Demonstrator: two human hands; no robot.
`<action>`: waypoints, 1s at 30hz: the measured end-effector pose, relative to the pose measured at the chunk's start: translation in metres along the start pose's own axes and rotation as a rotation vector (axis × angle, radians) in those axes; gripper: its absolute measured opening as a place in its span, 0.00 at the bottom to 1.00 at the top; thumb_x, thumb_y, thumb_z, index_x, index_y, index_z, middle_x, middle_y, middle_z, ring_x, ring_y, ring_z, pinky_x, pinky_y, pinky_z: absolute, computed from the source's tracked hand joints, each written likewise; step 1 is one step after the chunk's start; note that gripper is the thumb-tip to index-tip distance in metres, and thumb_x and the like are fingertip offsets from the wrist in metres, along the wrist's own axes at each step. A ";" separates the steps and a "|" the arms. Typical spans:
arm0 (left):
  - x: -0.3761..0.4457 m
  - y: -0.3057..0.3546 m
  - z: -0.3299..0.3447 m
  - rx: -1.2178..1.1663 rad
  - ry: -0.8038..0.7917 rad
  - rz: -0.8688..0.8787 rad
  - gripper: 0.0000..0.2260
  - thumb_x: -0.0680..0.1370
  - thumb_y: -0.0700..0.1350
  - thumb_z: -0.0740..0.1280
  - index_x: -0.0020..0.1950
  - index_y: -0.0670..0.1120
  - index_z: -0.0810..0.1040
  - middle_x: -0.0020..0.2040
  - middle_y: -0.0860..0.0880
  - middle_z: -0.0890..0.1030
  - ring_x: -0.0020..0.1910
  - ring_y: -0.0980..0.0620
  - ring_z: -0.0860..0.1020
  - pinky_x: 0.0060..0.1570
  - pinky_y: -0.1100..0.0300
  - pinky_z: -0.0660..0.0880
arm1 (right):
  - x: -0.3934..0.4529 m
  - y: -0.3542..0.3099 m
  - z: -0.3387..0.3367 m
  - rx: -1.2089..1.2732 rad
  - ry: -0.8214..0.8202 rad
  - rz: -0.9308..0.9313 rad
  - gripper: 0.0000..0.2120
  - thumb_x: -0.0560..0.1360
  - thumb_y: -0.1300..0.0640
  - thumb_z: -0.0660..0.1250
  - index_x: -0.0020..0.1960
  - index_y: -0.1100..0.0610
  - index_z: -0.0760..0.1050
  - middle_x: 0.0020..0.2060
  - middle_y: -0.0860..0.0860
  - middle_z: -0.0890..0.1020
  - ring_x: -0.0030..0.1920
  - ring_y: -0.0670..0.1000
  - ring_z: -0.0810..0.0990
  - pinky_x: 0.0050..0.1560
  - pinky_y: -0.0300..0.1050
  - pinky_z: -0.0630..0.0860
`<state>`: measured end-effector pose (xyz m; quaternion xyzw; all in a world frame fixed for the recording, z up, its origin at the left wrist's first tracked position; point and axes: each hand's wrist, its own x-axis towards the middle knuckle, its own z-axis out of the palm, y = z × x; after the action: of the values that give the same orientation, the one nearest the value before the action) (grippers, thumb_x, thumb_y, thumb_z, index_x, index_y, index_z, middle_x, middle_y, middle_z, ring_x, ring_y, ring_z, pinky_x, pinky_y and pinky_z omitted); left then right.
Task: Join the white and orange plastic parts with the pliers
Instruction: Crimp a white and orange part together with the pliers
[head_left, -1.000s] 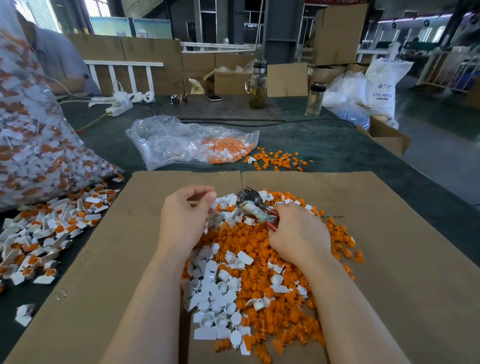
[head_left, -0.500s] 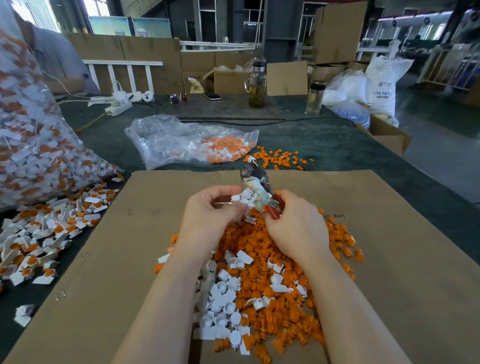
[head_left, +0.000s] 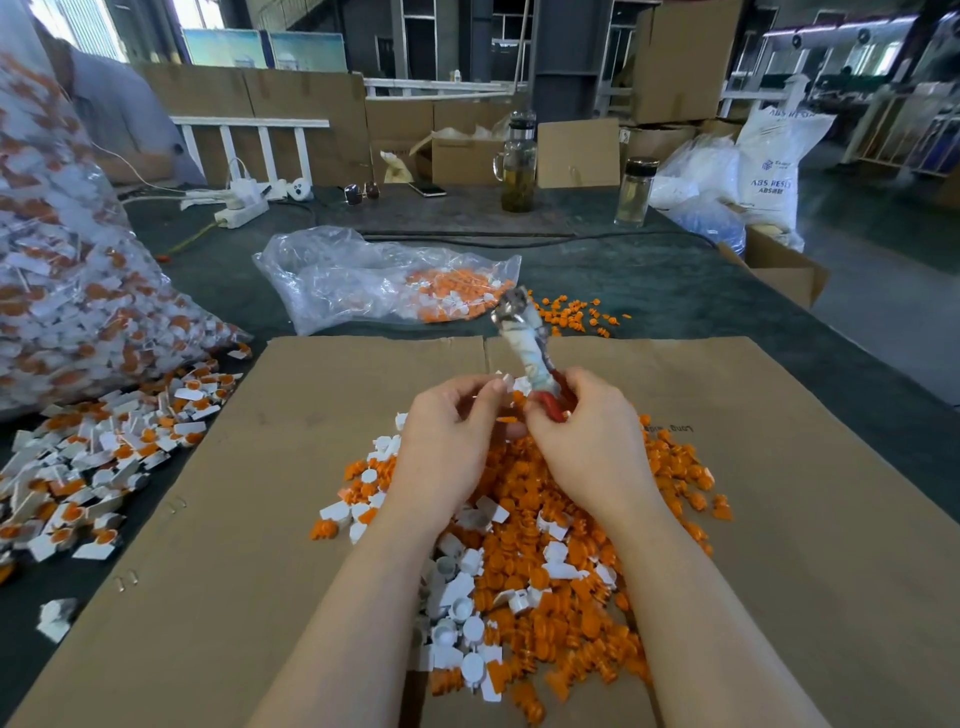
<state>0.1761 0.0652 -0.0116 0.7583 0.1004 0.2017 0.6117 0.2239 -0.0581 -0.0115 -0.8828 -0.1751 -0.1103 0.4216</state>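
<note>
1. Below the two hands, nearest the person, a heap of loose orange parts (head_left: 545, 587) mixed with white parts (head_left: 457, 613) lies on a sheet of cardboard (head_left: 249, 519).
2. The left hand (head_left: 447, 431) hangs above the far end of that heap, its thumb and curled fingers pinching a small white piece (head_left: 506, 383).
3. Just right of it, almost touching, the right hand (head_left: 587, 441) is wrapped around the red handle of the pliers (head_left: 524, 343).
4. From that grip the pliers stick up and away, the shaft wound in pale tape, the metal head at the far tip; whether the head is closed is unclear.
5. Left of the hands, joined pieces (head_left: 104, 457) spread off the cardboard.
6. Beyond the pliers' tip lies a clear bag (head_left: 363, 280) with more orange parts.
</note>
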 end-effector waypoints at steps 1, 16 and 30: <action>0.000 0.000 0.001 -0.028 0.003 -0.026 0.10 0.83 0.45 0.63 0.53 0.45 0.83 0.43 0.51 0.86 0.39 0.57 0.85 0.43 0.61 0.81 | 0.000 -0.001 0.000 0.071 0.003 0.019 0.03 0.76 0.53 0.66 0.49 0.50 0.74 0.35 0.44 0.77 0.32 0.42 0.75 0.29 0.36 0.65; -0.003 0.006 -0.001 -0.253 0.097 -0.099 0.03 0.76 0.40 0.73 0.42 0.44 0.84 0.34 0.47 0.85 0.35 0.51 0.84 0.36 0.64 0.80 | -0.002 -0.005 -0.001 0.197 0.105 -0.013 0.07 0.76 0.56 0.68 0.53 0.48 0.75 0.39 0.42 0.79 0.37 0.42 0.78 0.33 0.33 0.69; -0.002 0.006 0.000 -0.224 0.131 -0.104 0.06 0.72 0.39 0.76 0.36 0.46 0.83 0.33 0.47 0.84 0.32 0.54 0.82 0.35 0.63 0.79 | -0.008 -0.008 0.001 0.053 0.268 -0.150 0.15 0.71 0.56 0.73 0.55 0.47 0.74 0.41 0.35 0.75 0.42 0.40 0.76 0.37 0.30 0.67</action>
<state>0.1737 0.0626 -0.0064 0.6643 0.1562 0.2290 0.6942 0.2135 -0.0544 -0.0090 -0.8334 -0.1855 -0.2534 0.4549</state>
